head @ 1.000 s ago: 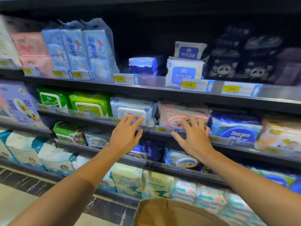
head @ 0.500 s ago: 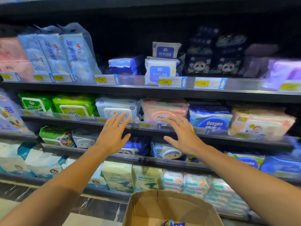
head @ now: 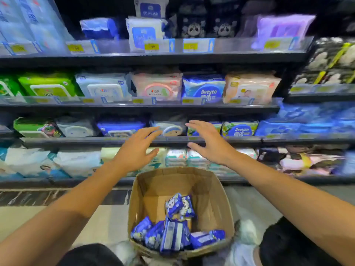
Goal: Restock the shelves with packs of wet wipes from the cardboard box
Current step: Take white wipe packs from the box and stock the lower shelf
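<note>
Both arms reach to frame centre, left hand (head: 137,149) and right hand (head: 208,143) spread wide, empty. Blue wipe packs (head: 176,231) lie well below in the cardboard box (head: 217,200).

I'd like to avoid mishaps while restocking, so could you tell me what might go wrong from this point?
1. Both the left hand and the right hand are open and empty in front of the shelves, so no pack is in hand yet.
2. The blue packs lie jumbled deep in the cardboard box; a hasty grab may drop some.
3. The shelf ahead looks full, so pushing in more could knock packs off.
</note>
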A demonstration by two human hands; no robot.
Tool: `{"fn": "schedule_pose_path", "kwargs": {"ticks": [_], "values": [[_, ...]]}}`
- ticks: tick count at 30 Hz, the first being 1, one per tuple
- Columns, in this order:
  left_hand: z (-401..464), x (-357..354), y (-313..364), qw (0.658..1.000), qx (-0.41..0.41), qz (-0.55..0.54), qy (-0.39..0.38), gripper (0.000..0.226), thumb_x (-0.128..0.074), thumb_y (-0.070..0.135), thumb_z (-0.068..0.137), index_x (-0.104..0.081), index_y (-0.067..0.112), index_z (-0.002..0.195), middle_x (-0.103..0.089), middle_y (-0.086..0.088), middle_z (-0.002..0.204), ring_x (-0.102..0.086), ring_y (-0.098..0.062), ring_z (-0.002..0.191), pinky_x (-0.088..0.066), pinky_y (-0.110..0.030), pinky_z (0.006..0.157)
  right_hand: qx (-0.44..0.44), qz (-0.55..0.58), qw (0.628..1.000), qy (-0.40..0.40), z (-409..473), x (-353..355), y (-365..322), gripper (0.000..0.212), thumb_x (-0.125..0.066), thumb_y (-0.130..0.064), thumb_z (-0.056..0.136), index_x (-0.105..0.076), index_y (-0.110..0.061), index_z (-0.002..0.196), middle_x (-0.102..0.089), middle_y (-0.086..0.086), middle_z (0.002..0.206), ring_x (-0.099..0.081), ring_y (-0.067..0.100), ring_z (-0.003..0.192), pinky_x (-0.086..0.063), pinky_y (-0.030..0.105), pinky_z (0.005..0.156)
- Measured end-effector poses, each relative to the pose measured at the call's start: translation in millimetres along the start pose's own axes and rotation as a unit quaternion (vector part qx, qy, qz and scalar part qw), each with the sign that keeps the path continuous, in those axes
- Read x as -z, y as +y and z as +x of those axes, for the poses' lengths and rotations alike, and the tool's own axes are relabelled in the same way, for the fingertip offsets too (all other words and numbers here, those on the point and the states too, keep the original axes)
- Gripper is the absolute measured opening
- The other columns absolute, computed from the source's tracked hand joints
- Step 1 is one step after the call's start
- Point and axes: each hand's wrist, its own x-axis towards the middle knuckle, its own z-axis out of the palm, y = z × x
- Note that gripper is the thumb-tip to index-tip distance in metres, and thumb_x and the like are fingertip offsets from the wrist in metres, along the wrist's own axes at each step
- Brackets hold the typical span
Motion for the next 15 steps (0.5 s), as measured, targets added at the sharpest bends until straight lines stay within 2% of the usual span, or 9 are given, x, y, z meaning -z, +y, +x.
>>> {"fn": "schedule_pose_path", "kwargs": {"ticks": [4,9,13,15], "values": [[-31.1,-41.2,22.4,0.998,0.011,-0.03,-0.061,0.059,-0.059,0.033,0.091,-0.046,0.015,0.146,-0.046,-0.008,0.15,-0.042,-0.028,0.138,-0.034,-0.04,0.113,-0.031,0.022,0.999,-0.038,-60.1,-26.9,18.0,0.061,-0.06,-0.042,0.094,-0.042,-0.02,0.148,-0.044,0.006,0.151,-0.036,0.025,0.141,-0.03,0.043,0.118],[-68.5,-86.3,33.5,0.985,0.06,-0.04,-0.156,0.06,-0.061,0.031,0.096,-0.041,0.018,0.15,-0.04,-0.004,0.155,-0.035,-0.024,0.142,-0.027,-0.036,0.116,-0.089,0.042,0.986,-0.131,-111.8,-73.2,44.1,0.061,-0.056,-0.047,0.097,-0.034,-0.03,0.151,-0.038,0.0,0.155,-0.031,0.022,0.145,-0.031,0.048,0.118],[-84.4,-120.2,31.9,0.967,0.104,-0.062,-0.223,0.06,-0.062,0.029,0.095,-0.04,0.021,0.15,-0.043,-0.002,0.151,-0.039,-0.024,0.138,-0.036,-0.04,0.113,-0.14,0.066,0.973,-0.172,-128.8,-104.8,52.8,0.062,-0.061,-0.039,0.096,-0.036,-0.025,0.151,-0.04,0.002,0.154,-0.033,0.023,0.143,-0.03,0.043,0.118],[-84.7,-137.5,30.3,0.957,0.12,-0.069,-0.253,0.058,-0.06,0.03,0.095,-0.04,0.022,0.149,-0.044,0.0,0.149,-0.041,-0.021,0.134,-0.04,-0.041,0.109,-0.161,0.074,0.964,-0.195,-132.0,-119.9,58.6,0.063,-0.06,-0.038,0.097,-0.034,-0.025,0.153,-0.038,0.001,0.155,-0.031,0.022,0.144,-0.029,0.044,0.119]]}}
